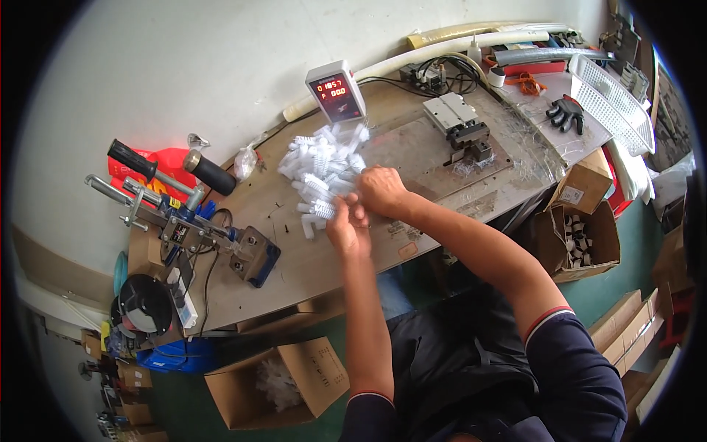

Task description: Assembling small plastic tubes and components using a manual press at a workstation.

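A heap of white, bristly plastic pieces (317, 166), with the look of small brushes, lies on the workbench (283, 283) in front of me. At its near right edge my two hands almost meet. My right hand (381, 191) is closed in a fist, knuckles up, and whatever it grips is hidden. Just below and left of it, my left hand (349, 227) has its fingers curled toward the thumb beside the nearest pieces. I cannot make out what sits in those fingers.
A counter with a lit red display (336, 92) stands behind the heap. On the left is a lever clamp press (184, 221); on the right, a small metal fixture (460, 121). A black-and-grey glove (565, 116) and a white basket (611, 103) lie farther right. Cartons (317, 372) stand below.
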The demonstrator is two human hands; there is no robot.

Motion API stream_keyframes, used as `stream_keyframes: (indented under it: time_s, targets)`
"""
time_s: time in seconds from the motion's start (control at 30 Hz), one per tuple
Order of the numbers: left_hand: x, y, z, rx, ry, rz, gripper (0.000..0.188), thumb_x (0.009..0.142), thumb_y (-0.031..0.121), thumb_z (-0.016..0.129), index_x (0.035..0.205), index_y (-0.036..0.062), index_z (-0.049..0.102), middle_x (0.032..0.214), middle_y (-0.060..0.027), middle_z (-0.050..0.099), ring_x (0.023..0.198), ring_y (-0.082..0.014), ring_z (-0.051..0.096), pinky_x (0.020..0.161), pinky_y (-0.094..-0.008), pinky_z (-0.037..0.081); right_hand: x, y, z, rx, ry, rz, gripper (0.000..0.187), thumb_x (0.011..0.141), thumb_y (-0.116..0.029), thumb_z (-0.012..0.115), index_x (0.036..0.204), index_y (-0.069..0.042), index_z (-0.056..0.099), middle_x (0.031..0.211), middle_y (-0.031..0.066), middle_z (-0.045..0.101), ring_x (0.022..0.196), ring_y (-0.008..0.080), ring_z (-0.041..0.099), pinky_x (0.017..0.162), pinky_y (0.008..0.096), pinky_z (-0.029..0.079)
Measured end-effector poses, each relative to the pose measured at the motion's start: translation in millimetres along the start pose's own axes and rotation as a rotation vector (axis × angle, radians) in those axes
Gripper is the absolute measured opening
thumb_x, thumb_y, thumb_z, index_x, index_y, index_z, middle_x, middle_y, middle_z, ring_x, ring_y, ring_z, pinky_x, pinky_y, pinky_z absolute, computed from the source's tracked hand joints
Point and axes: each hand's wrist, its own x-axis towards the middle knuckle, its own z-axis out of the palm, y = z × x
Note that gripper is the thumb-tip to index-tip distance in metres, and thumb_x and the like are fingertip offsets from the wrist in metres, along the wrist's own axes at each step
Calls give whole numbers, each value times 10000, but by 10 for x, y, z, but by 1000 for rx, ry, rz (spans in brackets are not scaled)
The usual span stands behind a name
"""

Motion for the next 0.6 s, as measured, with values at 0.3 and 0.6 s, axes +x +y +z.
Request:
stream_keyframes:
  time_s: [0.3,0.6]
  targets:
    - [-33,-25,111,42,120,37,185,1036,238,612,1138,86,585,952,-61,700,620,-98,531,518,-263,391,50,-12,-67,111,-48,181,180,800,-220,649,816,-74,753,855,196,732,836,394,718,758,489,565]
    - [-78,-70,269,446,295,158,208,1056,199,546,1189,40,569,935,-84,721,586,-80,543,465,-251,422,-647,344,-563,154,-21,296,210,798,-259,639,789,-74,736,787,198,714,796,413,698,754,517,548]
